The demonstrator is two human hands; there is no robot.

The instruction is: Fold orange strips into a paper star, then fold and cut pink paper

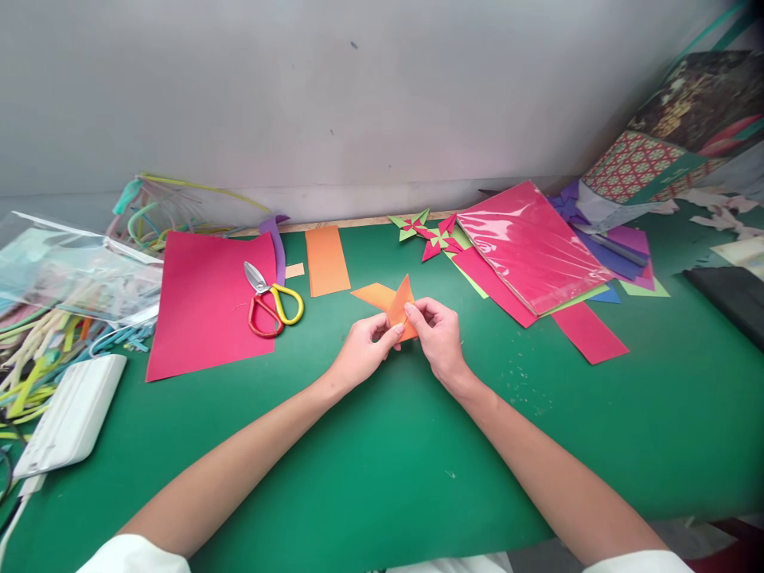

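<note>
Over the middle of the green table, a folded piece of orange paper [399, 309] is pinched between both of my hands. One pointed flap sticks out to the left and another points up. My left hand [368, 346] grips its lower left edge with thumb and fingers. My right hand [438, 333] presses the right side, thumb on top. Behind them lies an orange paper strip [328, 261]. To the left, scissors [268, 300] with one red and one yellow handle rest partly on a red paper sheet [203, 306].
Red and green folded paper stars [425, 231] sit at the back. A plastic-wrapped pack of red paper [537, 247] lies to the right, above a red strip [590, 333]. At left are a white plastic device [75, 410] and a heap of coloured strips [48, 358].
</note>
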